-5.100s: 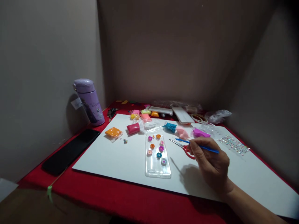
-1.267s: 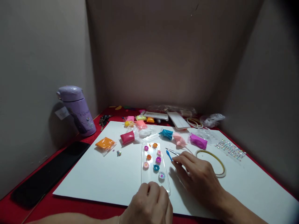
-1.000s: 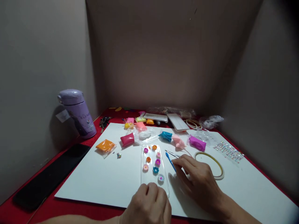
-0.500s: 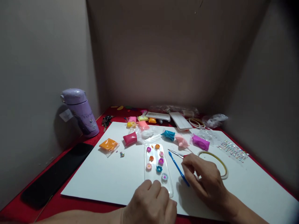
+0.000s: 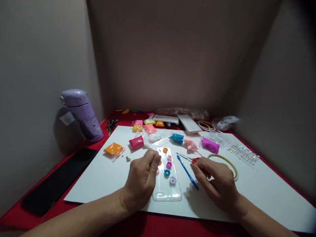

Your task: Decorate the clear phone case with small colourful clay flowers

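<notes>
My left hand (image 5: 143, 182) is a closed fist over the left side of a clear phone case (image 5: 161, 192), hiding some of its small clay flowers. An orange flower (image 5: 165, 150), a magenta flower (image 5: 169, 164), a teal flower (image 5: 167, 172) and a pale blue one (image 5: 172, 180) show on the case. To the right, my right hand (image 5: 217, 179) has its thumb and finger pinched together; whatever they hold is hidden. Its fingers are beside the red handle of small scissors (image 5: 185, 157). A blue modelling tool (image 5: 187, 172) lies between the case and that hand.
Packets of orange clay (image 5: 114, 149), red clay (image 5: 136, 142), teal clay (image 5: 177, 138) and purple clay (image 5: 210, 145) lie on the white board (image 5: 111, 184). A gem sheet (image 5: 243, 153) and tape roll (image 5: 234, 168) are right; a purple bottle (image 5: 85, 115) and black phone (image 5: 59, 181) left.
My left hand has risen from the near edge of the board and turned, now a fist over the case's left side. My right hand stays by the scissors. The view has shifted slightly.
</notes>
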Available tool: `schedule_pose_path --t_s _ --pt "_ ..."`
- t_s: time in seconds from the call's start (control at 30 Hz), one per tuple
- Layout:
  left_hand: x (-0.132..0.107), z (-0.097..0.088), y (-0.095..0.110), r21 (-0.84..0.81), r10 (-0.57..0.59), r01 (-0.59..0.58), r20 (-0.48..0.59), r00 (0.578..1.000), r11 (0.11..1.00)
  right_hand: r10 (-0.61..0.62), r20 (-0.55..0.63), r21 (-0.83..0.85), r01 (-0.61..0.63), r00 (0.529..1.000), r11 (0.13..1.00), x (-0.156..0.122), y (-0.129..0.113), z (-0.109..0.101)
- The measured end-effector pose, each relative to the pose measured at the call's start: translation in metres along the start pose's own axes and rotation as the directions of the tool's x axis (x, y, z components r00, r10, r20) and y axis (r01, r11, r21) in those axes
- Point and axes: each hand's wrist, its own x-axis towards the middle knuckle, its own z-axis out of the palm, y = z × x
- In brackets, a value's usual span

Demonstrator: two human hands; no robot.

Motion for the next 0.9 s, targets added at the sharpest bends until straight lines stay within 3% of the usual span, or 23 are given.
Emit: schedule_pose_path --t_s 0.07,0.17,0.33,0.6,0.9 --pt "0.0027 -0.0001 -0.0016 -0.05 -0.035 0.032 -0.053 0.998 0.998 0.006 -0.008 0.015 -0.006 1.0 1.0 -0.0005 0.0007 0.0" --pt "0.0043 0.0011 -0.0036 -0.068 0.017 -0.024 -0.095 0.995 0.997 0.03 -0.025 0.039 -0.029 0.999 0.999 -0.0021 0.0021 0.0004" --pt "0.0033 0.0023 -0.0057 -0.043 0.095 -0.098 -0.079 0.992 0.994 0.052 -0.005 0.058 -0.052 0.999 0.997 -0.0043 0.0035 0.0002" --pt "0.0024 0.0025 -0.0049 -0.031 0.083 -0.085 -0.07 0.994 0.996 0.036 0.083 0.096 -0.044 0.996 0.994 -0.003 0.0013 -0.001" --pt "-0.0001 0.0025 -0.0042 -0.046 0.032 -0.035 -0.07 0.997 0.998 0.06 0.064 0.113 -0.067 0.996 0.991 -0.004 0.002 -0.0006"
